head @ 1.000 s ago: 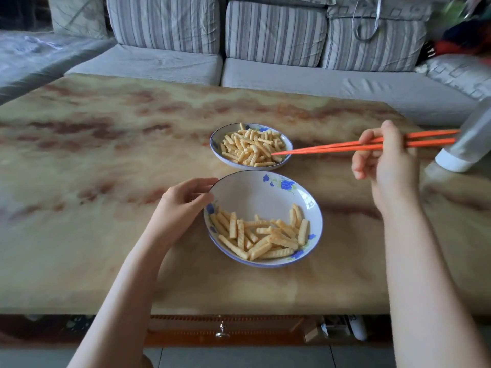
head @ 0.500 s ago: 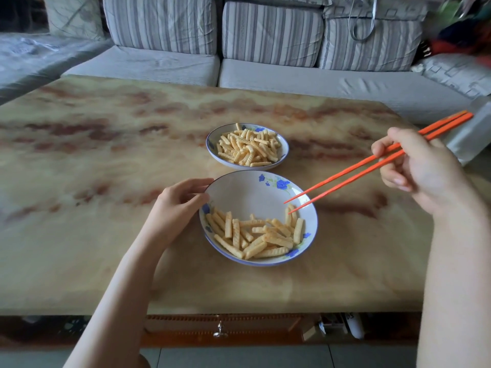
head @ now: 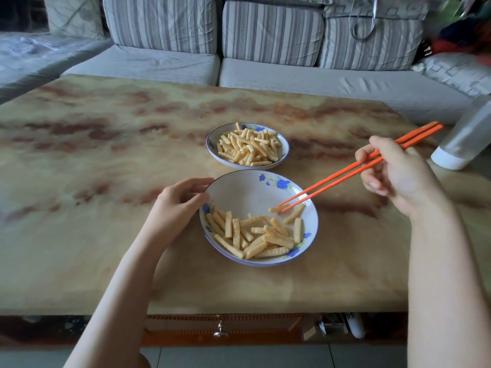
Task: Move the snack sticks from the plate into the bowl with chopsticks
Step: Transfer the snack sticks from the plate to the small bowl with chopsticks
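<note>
On a marbled tan table (head: 106, 160), two dishes with blue flower prints stand one behind the other, near each other but apart. The nearer one is the wide plate (head: 239, 187), tilted a little, with its far half bare and a loose heap of ridged snack sticks (head: 252, 235) lying in its near half. The left hand (head: 178, 208) sits at the plate's left rim, its fingers curled and the thumb and fingertips touching the edge, so the hand holds the plate rather than any food. The right hand (head: 398, 176) is to the right of the plate, clear of it, closed around a pair of orange chopsticks (head: 353, 171) that slant down and left over the plate's right rim. Their tips are close together and meet a single snack stick (head: 273, 209) lying on the plate's right side, just above the heap; whether the tips pinch it or only touch it cannot be told. The farther dish is the smaller bowl (head: 212, 147), filled with a pile of the same sticks, well beyond both hands. A clear bottle with a white cap (head: 462, 144) leans at the table's right edge, just beyond the upper ends of the chopsticks. A grey striped sofa (head: 265, 35) runs behind the table, and a drawer with a small metal knob (head: 220, 331) shows under the near edge.
</note>
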